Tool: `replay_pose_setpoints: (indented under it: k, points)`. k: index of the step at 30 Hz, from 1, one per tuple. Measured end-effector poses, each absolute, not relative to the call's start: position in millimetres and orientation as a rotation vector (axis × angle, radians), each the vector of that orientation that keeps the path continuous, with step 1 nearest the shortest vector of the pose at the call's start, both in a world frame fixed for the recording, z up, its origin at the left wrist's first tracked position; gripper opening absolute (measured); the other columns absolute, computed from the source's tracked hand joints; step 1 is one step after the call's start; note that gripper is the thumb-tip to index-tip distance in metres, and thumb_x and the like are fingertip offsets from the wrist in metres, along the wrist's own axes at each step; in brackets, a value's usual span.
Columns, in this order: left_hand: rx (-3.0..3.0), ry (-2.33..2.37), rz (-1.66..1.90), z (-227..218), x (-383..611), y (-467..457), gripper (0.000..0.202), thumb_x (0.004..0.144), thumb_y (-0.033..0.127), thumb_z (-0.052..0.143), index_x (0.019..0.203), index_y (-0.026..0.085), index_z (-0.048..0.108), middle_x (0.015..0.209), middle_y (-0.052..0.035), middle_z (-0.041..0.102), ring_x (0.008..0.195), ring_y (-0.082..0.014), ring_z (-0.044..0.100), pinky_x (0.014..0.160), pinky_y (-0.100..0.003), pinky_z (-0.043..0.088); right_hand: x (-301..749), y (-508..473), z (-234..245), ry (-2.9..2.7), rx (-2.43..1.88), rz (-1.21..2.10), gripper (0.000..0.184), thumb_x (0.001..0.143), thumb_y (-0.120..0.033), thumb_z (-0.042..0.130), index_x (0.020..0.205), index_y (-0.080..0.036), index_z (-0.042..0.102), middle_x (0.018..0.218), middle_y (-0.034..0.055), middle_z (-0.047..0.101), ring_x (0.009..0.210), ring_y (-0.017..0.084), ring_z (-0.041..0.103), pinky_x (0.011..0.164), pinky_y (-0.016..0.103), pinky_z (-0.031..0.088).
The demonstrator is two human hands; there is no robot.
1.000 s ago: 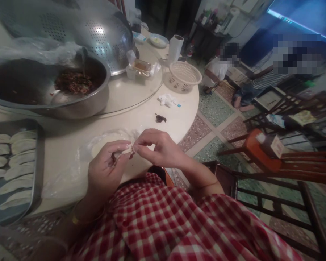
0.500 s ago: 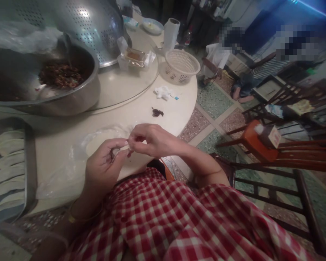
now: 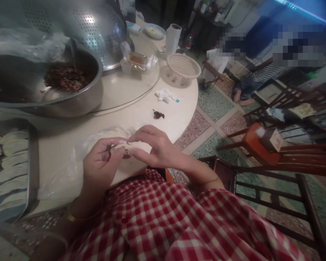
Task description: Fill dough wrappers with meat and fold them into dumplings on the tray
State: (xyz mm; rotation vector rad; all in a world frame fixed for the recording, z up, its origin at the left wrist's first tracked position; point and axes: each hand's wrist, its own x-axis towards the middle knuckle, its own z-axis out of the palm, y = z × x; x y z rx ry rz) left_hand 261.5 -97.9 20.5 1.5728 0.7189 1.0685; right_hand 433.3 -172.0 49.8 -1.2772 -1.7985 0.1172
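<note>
My left hand (image 3: 99,168) cups a small pale dumpling (image 3: 120,147) with dark filling showing, its fingers curled round it. My right hand (image 3: 152,146) pinches the dumpling's edge from the right, thumb and fingers pressed together. Both hands hover above a clear plastic bag holding round dough wrappers (image 3: 97,143) on the cream round table (image 3: 152,123). A metal tray (image 3: 32,170) at the left holds several folded dumplings (image 3: 11,159) in rows.
A large steel bowl (image 3: 78,98) of dark minced filling stands at the back left, a perforated steel colander (image 3: 97,29) behind it. A white basket (image 3: 182,69), paper roll (image 3: 172,38), crumpled tissue (image 3: 165,95) lie further back. Wooden chairs (image 3: 271,181) stand right, people beyond.
My right hand's fingers have slid along the dumpling's edge and now lie flatter over it. The view shifted slightly; the hands stay above the wrapper bag.
</note>
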Motion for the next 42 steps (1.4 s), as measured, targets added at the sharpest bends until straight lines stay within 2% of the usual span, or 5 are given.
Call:
replay_pose_setpoints:
  k: [11, 16, 30, 36, 42]
  points:
    - [1.416, 0.698, 0.925, 14, 263, -96, 0.014, 0.084, 0.032, 0.078, 0.091, 0.022, 0.072, 0.091, -0.0011, 0.08, 0.072, -0.0134, 0.074, 0.066, -0.023, 0.064, 414, -171, 27, -1.609, -1.258, -0.341, 0.025, 0.103, -0.024, 0.053, 0.093, -0.014, 0.073, 0.08, 0.0055, 0.073, 0.075, 0.014, 0.067, 0.07, 0.027, 0.057]
    - [1.408, 0.715, 0.943, 19, 265, -98, 0.011, 0.086, 0.032, 0.077, 0.091, 0.023, 0.072, 0.092, 0.0004, 0.08, 0.072, -0.0116, 0.074, 0.066, -0.02, 0.063, 412, -173, 25, -1.527, -1.246, -0.238, 0.021, 0.099, -0.03, 0.063, 0.103, -0.012, 0.073, 0.088, 0.0081, 0.076, 0.082, 0.016, 0.069, 0.075, 0.029, 0.06]
    - [1.424, 0.74, 0.925, 16, 266, -99, 0.018, 0.086, 0.042, 0.078, 0.09, 0.025, 0.074, 0.094, -0.0014, 0.08, 0.076, -0.0138, 0.073, 0.068, -0.024, 0.064, 404, -168, 13, -1.355, -1.231, -0.166, 0.02, 0.098, -0.032, 0.063, 0.095, -0.017, 0.076, 0.083, 0.0047, 0.076, 0.077, 0.014, 0.069, 0.072, 0.029, 0.059]
    - [1.429, 0.751, 0.88, 15, 266, -99, 0.023, 0.086, 0.046, 0.076, 0.092, 0.024, 0.072, 0.089, -0.001, 0.078, 0.071, -0.0133, 0.072, 0.065, -0.023, 0.063, 408, -167, 3, -1.156, -1.229, 0.191, 0.029, 0.097, -0.044, 0.062, 0.092, -0.02, 0.076, 0.089, 0.0064, 0.074, 0.087, 0.017, 0.068, 0.084, 0.035, 0.057]
    - [1.567, 0.703, 0.667, 25, 264, -100, 0.02, 0.082, 0.041, 0.078, 0.09, 0.022, 0.073, 0.086, -0.0036, 0.079, 0.067, -0.0175, 0.074, 0.066, -0.029, 0.064, 414, -155, -1, -0.531, -0.857, 1.317, 0.058, 0.098, -0.066, 0.036, 0.112, -0.019, 0.068, 0.111, 0.0143, 0.075, 0.106, 0.026, 0.071, 0.088, 0.045, 0.062]
